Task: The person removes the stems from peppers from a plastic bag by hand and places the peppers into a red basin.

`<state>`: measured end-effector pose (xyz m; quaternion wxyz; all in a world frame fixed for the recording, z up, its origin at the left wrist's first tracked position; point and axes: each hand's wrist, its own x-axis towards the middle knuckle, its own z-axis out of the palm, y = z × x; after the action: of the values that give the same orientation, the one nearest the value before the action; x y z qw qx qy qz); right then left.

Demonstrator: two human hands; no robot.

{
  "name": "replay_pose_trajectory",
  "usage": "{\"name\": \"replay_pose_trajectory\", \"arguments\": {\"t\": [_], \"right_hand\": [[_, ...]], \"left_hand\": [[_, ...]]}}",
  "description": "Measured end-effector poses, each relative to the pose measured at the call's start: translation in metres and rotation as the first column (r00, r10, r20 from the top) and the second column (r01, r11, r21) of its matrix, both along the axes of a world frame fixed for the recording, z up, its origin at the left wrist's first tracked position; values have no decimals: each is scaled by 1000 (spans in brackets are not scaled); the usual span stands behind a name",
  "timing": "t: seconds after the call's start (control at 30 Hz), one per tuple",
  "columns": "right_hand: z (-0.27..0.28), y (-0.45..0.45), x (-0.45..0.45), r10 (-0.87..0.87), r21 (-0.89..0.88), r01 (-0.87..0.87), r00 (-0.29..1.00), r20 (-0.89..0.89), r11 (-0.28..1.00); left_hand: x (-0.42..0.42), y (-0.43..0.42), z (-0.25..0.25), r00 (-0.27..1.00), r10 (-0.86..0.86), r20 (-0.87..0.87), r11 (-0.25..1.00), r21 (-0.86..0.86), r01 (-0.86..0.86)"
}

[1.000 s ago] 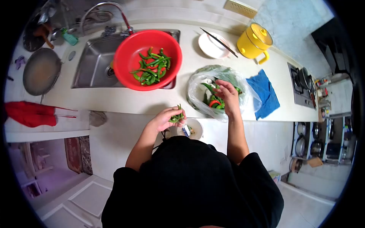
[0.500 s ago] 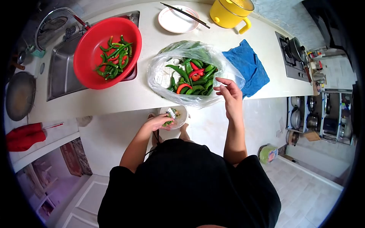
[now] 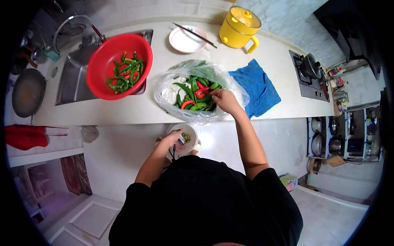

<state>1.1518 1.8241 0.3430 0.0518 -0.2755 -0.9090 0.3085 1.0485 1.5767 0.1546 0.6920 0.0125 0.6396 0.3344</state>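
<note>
My right hand (image 3: pixel 223 100) is in the opening of a clear plastic bag (image 3: pixel 164 96), its fingers pinched on a chili pepper at the right side of the pile. Green peppers (image 3: pixel 200 106) and a few red peppers (image 3: pixel 188 104) fill the bag. Below the counter edge, my left hand (image 3: pixel 174 136) is over a white bin (image 3: pixel 193 143) with its fingers stretched out. Green scraps and a small printed label show inside the bin. A red basin (image 3: pixel 97 78) at the left holds several thin green and red peppers (image 3: pixel 128 74).
A blue cloth (image 3: pixel 260 92) lies right of the bag. Behind are a white plate (image 3: pixel 186 42) with black chopsticks (image 3: pixel 195 34) across it and a yellow electric pot (image 3: pixel 240 28). The basin overlaps the sink (image 3: pixel 74 82). A stove (image 3: pixel 308 78) stands far right.
My right hand has moved left and into the bag, and its fingers have closed on a pepper. My left hand stays over the bin. The whole view has shifted slightly.
</note>
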Motion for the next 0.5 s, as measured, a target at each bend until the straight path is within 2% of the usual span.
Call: {"name": "replay_pose_trajectory", "arguments": {"t": [0.03, 0.07, 0.1, 0.13, 0.2, 0.23, 0.27, 0.3, 0.33, 0.37, 0.4, 0.43, 0.47, 0.5], "right_hand": [[-9, 11, -3, 54, 95, -62, 995, 90, 994], [-7, 14, -7, -19, 181, 2, 996, 90, 984], [-4, 17, -8, -95, 263, 70, 992, 85, 962], [-1, 22, -10, -174, 342, 140, 982, 71, 929], [9, 32, -14, -217, 348, 223, 975, -56, 910], [13, 36, -16, -238, 345, 264, 964, -114, 901], [16, 41, -18, -258, 340, 303, 951, -172, 890], [14, 47, -21, -250, 331, 350, 918, -308, 877], [16, 51, -21, -221, 293, 324, 916, -335, 900], [19, 54, -22, -192, 256, 295, 913, -360, 921], [22, 57, -22, -163, 221, 263, 908, -386, 939], [28, 49, -24, -244, 102, 305, 888, -391, 947], [28, 44, -25, -247, 50, 283, 900, -360, 958], [27, 41, -26, -244, -2, 258, 913, -327, 966]], "left_hand": [[0, 0, -6, 998, -14, -64, 996, 83, 19], [-2, 2, -2, 991, -27, -129, 986, 162, 47], [-7, 5, 2, 1000, -19, 0, 985, 170, 19], [-10, 8, 6, 994, -82, -66, 984, 156, 92], [-12, 8, 2, 950, -161, -268, 924, 296, 240], [-11, 6, 3, 881, -219, -419, 880, 305, 364], [-13, 11, 22, 708, -441, -552, 764, 182, 619], [-16, 18, 51, 464, -613, -640, 589, 22, 808], [-17, 24, 82, 177, -720, -671, 372, -158, 915], [-18, 27, 111, 96, -721, -686, 301, -185, 935], [-22, 28, 140, 318, -685, -655, 470, -64, 880], [-26, 27, 167, 527, -611, -590, 625, 48, 779], [-31, 29, 185, 710, -499, -496, 760, 144, 634], [-39, 33, 195, 753, -380, -537, 815, 191, 547]]}}
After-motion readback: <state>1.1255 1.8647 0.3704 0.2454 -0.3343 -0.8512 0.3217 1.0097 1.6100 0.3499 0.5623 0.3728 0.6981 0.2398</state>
